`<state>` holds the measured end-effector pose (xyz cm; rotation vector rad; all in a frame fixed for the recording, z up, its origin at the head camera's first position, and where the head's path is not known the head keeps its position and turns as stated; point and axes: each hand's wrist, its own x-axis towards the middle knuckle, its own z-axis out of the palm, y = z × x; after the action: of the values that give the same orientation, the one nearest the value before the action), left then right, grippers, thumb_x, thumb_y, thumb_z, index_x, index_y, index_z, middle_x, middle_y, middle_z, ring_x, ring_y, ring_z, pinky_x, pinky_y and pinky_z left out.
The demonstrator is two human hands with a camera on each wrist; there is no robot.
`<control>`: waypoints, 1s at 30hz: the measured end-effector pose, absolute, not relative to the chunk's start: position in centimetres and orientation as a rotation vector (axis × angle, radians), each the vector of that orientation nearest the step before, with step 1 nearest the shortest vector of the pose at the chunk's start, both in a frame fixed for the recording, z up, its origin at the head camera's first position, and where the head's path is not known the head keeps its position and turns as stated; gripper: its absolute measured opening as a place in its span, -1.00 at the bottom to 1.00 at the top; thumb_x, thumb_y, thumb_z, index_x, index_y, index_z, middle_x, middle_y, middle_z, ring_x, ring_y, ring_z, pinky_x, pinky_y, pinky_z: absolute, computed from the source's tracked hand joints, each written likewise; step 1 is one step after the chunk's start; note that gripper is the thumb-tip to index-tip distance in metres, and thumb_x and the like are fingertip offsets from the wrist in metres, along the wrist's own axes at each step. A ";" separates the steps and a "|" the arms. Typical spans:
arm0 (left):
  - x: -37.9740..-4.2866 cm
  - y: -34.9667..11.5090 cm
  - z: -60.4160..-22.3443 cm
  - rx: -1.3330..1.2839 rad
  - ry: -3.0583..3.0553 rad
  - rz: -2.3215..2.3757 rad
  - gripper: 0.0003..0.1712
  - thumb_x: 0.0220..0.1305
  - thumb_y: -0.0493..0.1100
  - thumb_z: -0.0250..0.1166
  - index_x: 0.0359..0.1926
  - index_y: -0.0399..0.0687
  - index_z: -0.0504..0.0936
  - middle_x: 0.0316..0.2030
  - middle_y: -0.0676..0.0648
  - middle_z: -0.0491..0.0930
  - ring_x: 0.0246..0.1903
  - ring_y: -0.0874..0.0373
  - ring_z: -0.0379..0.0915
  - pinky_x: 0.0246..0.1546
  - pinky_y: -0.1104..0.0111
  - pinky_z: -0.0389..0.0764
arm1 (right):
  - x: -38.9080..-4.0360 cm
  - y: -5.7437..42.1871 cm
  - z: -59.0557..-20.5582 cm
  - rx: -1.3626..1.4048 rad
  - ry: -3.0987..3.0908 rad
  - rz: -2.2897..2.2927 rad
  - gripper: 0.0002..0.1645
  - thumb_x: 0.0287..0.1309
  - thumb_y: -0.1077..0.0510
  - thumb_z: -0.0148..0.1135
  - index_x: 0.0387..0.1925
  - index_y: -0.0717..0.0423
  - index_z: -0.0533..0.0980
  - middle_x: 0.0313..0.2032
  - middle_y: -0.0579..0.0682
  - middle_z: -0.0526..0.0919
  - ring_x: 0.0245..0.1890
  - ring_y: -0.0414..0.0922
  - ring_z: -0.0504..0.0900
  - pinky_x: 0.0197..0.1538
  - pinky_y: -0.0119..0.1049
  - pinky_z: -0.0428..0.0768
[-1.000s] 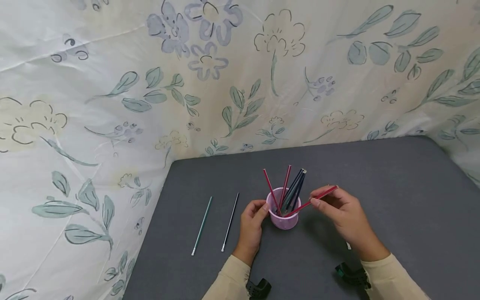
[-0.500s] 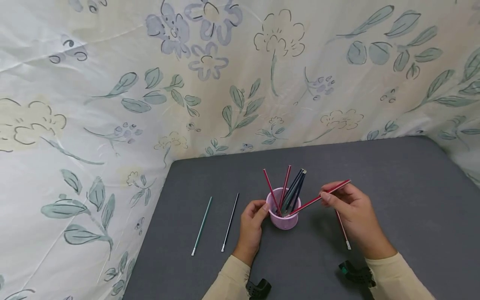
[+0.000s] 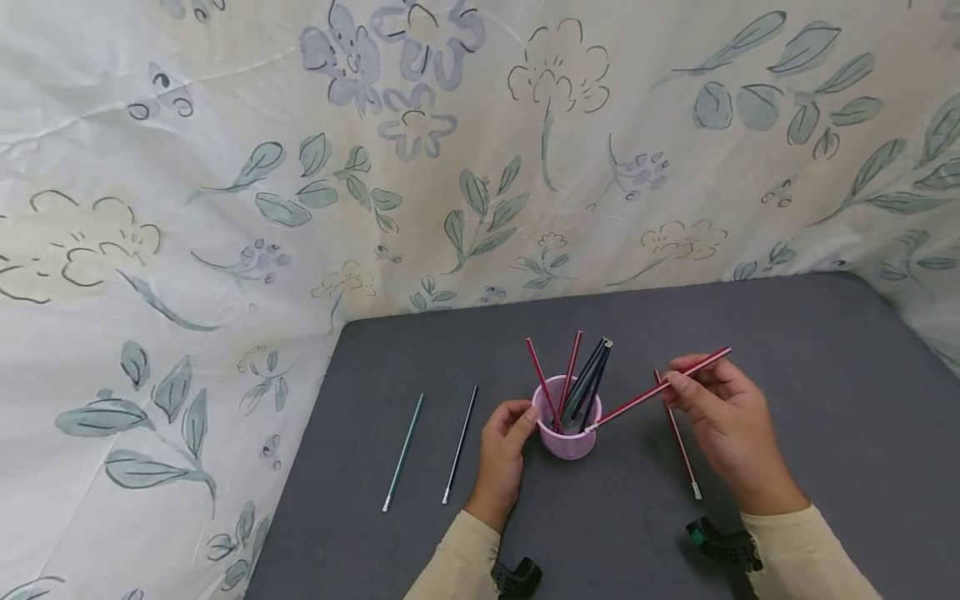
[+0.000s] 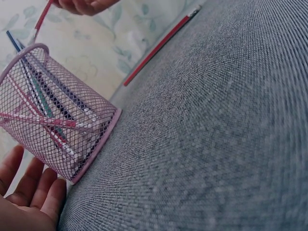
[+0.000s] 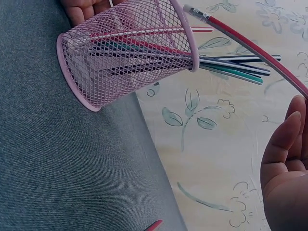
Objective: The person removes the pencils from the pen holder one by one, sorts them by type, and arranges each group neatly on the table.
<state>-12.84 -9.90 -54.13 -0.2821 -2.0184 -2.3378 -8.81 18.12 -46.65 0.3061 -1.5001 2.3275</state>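
Observation:
A pink mesh pencil cup (image 3: pixel 567 448) stands upright on the dark table, holding red, dark blue and green pencils. My left hand (image 3: pixel 501 458) holds its left side, thumb at the rim; in the left wrist view the fingers (image 4: pixel 32 185) lie against the mesh. To the right, my right hand (image 3: pixel 723 425) pinches a red pencil (image 3: pixel 637 398) near its upper end. That pencil slants down, and its white eraser end (image 5: pixel 188 8) is just outside the cup's mouth in the right wrist view. Below the right hand another red pencil (image 3: pixel 681 450) lies on the table.
Left of the cup, a green pencil (image 3: pixel 404 452) and a dark blue pencil (image 3: pixel 461 444) lie side by side on the grey table (image 3: pixel 825 375). A flower-printed cloth (image 3: pixel 450 208) rises behind the table. Each wrist wears a black camera mount.
My right hand has moved right, drawing the red pencil up and out of the cup to its rim. The pencil lying beneath that hand has come into view. The left hand and cup stay still.

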 end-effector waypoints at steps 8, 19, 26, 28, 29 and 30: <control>-13.0 -10.0 -54.0 -0.268 -2.032 -2.339 -0.72 0.58 -0.18 0.29 0.09 -0.34 0.67 -0.01 -0.19 0.68 0.02 0.02 0.60 0.16 0.29 0.59 | -9.2 18.4 -46.8 0.330 -1.438 2.346 -0.78 0.48 0.61 0.08 0.06 0.51 0.50 -0.02 0.13 0.67 -0.16 -0.07 0.68 -0.09 -0.32 0.72; -13.3 -10.0 -53.9 -0.279 -2.012 -2.360 -0.71 0.58 -0.20 0.29 0.09 -0.39 0.66 -0.01 -0.23 0.68 0.01 0.03 0.59 0.16 0.27 0.59 | -10.2 19.1 -47.9 0.136 -1.491 2.357 -0.82 0.50 0.55 0.15 0.04 0.47 0.54 -0.18 0.07 0.68 -0.26 -0.09 0.70 -0.21 -0.33 0.72; -13.4 -10.0 -53.6 -0.276 -2.019 -2.357 -0.70 0.58 -0.19 0.29 0.08 -0.39 0.66 -0.02 -0.23 0.68 0.01 0.03 0.59 0.15 0.28 0.59 | -10.3 19.8 -48.2 0.072 -1.599 2.358 -0.81 0.53 0.45 0.21 0.08 0.43 0.58 -0.17 0.01 0.69 -0.24 -0.11 0.73 -0.20 -0.28 0.73; -13.4 -10.0 -53.6 -0.278 -2.018 -2.357 -0.70 0.58 -0.19 0.29 0.08 -0.39 0.66 -0.02 -0.22 0.68 0.01 0.04 0.59 0.15 0.29 0.59 | -10.4 20.1 -48.3 0.060 -1.638 2.353 -0.80 0.53 0.42 0.24 0.09 0.41 0.61 -0.14 -0.01 0.70 -0.22 -0.13 0.73 -0.19 -0.29 0.72; -13.4 -10.0 -53.6 -0.279 -2.017 -2.359 -0.71 0.58 -0.19 0.29 0.08 -0.39 0.66 -0.02 -0.22 0.68 0.01 0.04 0.59 0.15 0.29 0.59 | -10.4 20.2 -48.3 0.051 -1.656 2.349 -0.80 0.54 0.40 0.25 0.09 0.37 0.64 -0.12 -0.01 0.70 -0.22 -0.13 0.73 -0.18 -0.29 0.72; -13.4 -10.0 -53.6 -0.280 -2.014 -2.362 -0.71 0.58 -0.20 0.29 0.08 -0.38 0.66 -0.02 -0.22 0.68 0.01 0.04 0.59 0.15 0.29 0.59 | -10.4 20.3 -48.4 0.040 -1.674 2.346 -0.80 0.53 0.39 0.26 0.09 0.35 0.66 -0.11 -0.02 0.70 -0.21 -0.14 0.73 -0.18 -0.29 0.72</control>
<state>-13.45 -10.04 -53.55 -0.2801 -2.0139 -2.3621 -10.39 20.29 -48.39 0.0405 -1.6738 2.3457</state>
